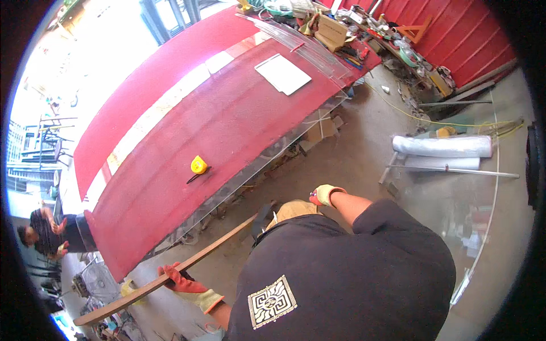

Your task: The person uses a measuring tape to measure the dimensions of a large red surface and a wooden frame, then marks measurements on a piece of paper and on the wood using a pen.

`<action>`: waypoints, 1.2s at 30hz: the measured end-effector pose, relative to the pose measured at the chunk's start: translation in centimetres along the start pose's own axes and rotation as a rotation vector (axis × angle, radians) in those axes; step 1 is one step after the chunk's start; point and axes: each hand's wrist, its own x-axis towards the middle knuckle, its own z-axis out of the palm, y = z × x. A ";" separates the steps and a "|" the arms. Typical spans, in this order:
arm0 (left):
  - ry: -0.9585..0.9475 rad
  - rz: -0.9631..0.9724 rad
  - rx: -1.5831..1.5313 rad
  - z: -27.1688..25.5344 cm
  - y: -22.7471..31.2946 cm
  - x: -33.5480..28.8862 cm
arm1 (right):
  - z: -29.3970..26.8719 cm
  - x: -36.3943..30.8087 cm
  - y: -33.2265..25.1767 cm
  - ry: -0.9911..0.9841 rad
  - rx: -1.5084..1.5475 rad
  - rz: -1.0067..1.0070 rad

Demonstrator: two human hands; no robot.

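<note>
My left hand (pixel 185 284), in a red and cream work glove, is wrapped round a long wooden strip (pixel 210 248). It runs slantwise from the lower left up to my waist, beside the near edge of the red-covered table (pixel 170 148). My right hand (pixel 326 195), in a similar glove, is in front of my body with its fingers curled. Whatever it holds, if anything, is hidden. On the table lie a yellow tape measure (pixel 198 165) and a thin dark tool (pixel 194 177), apart from both hands. A clear sheet (pixel 227 199) juts past the table's near edge.
White rectangular sheets (pixel 282 74) and clear strips (pixel 310 51) lie towards the table's far end, near a cardboard box (pixel 331 31) and clutter. Plastic-wrapped rolls (pixel 442 146) and a metal bar (pixel 455 169) are at the right. Another person (pixel 48 230) stands beyond the table's left end.
</note>
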 end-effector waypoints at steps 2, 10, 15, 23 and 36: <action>0.015 -0.053 -0.011 0.1 -0.7 0.1 | -1.5 -3.0 0.3 -0.042 0.022 0.079; -0.145 0.001 0.002 3.9 -2.3 0.6 | -4.9 -2.9 5.0 0.262 0.171 0.234; -0.007 0.002 0.106 7.2 -2.7 0.0 | -12.4 0.4 5.2 0.640 0.328 0.224; 0.250 -0.059 0.333 13.5 -5.5 -5.9 | -34.9 8.6 7.3 1.046 0.328 -0.009; 0.670 -0.247 0.457 20.0 -5.9 -21.9 | -60.6 24.9 5.0 0.859 -0.172 -0.144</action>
